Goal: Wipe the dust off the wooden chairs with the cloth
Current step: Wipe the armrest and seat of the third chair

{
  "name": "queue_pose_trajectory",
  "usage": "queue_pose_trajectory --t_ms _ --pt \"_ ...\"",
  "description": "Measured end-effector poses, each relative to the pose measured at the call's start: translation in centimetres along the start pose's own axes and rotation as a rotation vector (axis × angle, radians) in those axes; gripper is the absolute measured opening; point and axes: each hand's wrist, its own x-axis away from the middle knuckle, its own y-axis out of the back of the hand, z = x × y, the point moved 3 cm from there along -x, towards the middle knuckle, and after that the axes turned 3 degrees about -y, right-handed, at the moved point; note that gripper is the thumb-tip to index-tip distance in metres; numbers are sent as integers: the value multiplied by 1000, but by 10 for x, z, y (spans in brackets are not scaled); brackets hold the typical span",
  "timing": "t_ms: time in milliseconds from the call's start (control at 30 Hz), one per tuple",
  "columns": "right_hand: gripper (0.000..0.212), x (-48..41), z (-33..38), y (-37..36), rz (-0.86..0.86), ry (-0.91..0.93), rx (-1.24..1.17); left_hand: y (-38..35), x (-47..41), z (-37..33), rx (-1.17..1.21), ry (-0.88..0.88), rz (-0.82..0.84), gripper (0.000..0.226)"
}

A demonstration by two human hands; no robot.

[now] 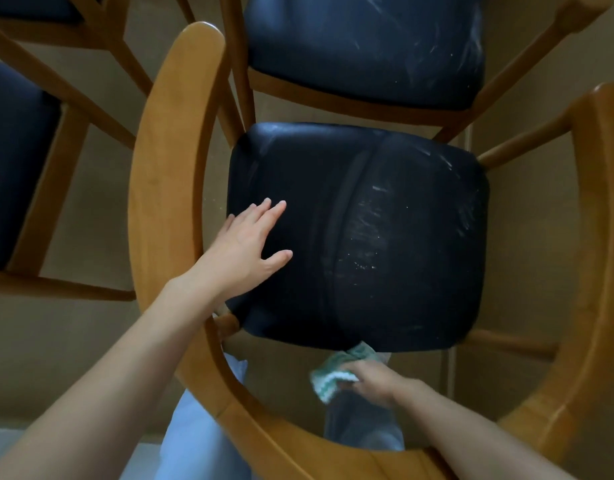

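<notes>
Beige floor [91,209] is showing under a cluster of wooden chairs, head view looking straight down. Cloth [333,374], green-and-white, is sitting bunched in the right hand [373,379], fingers curling round it, just below the near edge of the dark seat cushion [333,289] of the nearest chair [167,150]. Cloth's upper tip is reaching that edge; contact likely, can't confirm. Left hand [246,244] is lying flat on the cushion's left part, fingers straight and spread, gripping nothing, probably bracing the chair. Curved back rail [274,427] is wrapping round the cushion on its left, near and right sides, and both forearms are crossing over it. Light trousers [198,427] are showing below the cushion, partly through the gap inside the rail.

Progress, my read: cushion's left half is looking dark and clean, while the right half is carrying whitish dust streaks [378,230] and specks, so about half this seat is looking done. Wood frame is showing no obvious dust; can't tell if wiped. Beyond the cushion, a 2nd chair [350,103] is showing a heavily streaked seat, looking untouched. Left of the cushion, a 3rd chair [49,188] and a corner of what looks like a 4th [56,34] are sitting partly in frame, dust state unreadable. Left to do, as I judge it: right half of this seat, its rail, then the other chairs.
</notes>
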Motion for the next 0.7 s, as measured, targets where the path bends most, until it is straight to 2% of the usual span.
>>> queue_pose_trajectory --t_ms 100,167,233,300,400,600,700 --pt "29 5 -15 20 -35 -85 -130 -2 1 1 4 -7 -11 72" --pt "22 6 -7 38 -8 -53 -355 -4 -1 2 2 -9 -9 72" --pt "15 12 2 67 -62 -11 -590 -9 -6 1 -3 -12 0 73" --pt "14 18 11 115 -216 53 -747 -12 -16 -3 -24 -22 4 73" --pt "17 21 21 208 -562 143 -917 -13 -37 -12 -43 -51 -5 74" --pt "32 0 40 362 -1132 338 -877 -2 -89 -22 -32 -85 -94 76" --pt "34 -41 38 394 -1212 233 -697 -4 -102 -17 -30 -85 -112 77"
